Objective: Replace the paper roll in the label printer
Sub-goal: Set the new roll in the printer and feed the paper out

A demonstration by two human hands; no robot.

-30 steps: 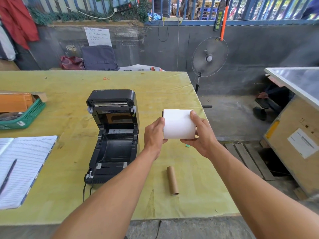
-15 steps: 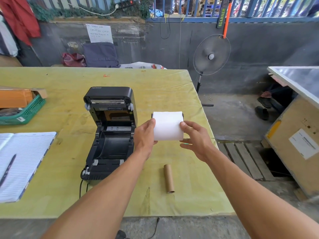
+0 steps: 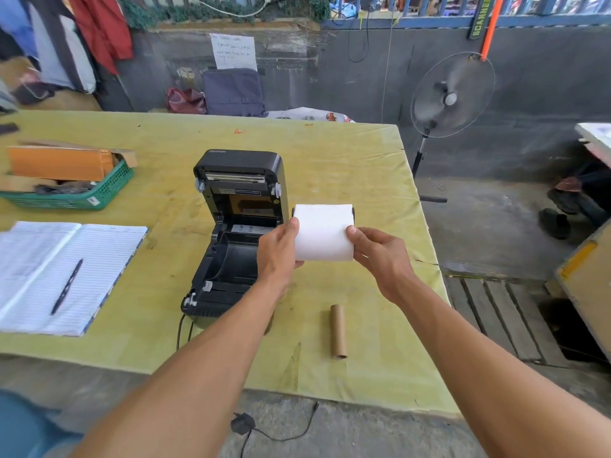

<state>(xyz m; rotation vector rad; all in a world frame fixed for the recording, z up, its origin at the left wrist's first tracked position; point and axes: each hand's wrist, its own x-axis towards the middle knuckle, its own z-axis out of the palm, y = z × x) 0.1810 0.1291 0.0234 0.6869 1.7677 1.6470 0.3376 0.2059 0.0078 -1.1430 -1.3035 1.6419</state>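
Observation:
A black label printer [image 3: 231,259] stands on the yellow table [image 3: 363,166] with its lid swung up and its paper bay bare. Just right of the lid I hold a white paper roll [image 3: 324,233] by its two ends above the table. My left hand [image 3: 277,252] grips the left end and my right hand [image 3: 380,256] grips the right end. A black spindle tip shows at each end of the roll. An empty brown cardboard core [image 3: 338,331] lies on the table nearer to me, below my right hand.
An open lined notebook [image 3: 59,269] with a pen [image 3: 67,285] lies at the left. A green basket [image 3: 82,193] holding an orange box sits further back on the left. The printer's cable and plug [image 3: 243,423] lie on the floor by the table's near edge. A standing fan [image 3: 451,94] is off to the right.
Both hands have carried the paper roll leftward, from the table's right side to just beside the open printer lid. The grip on both ends is unchanged.

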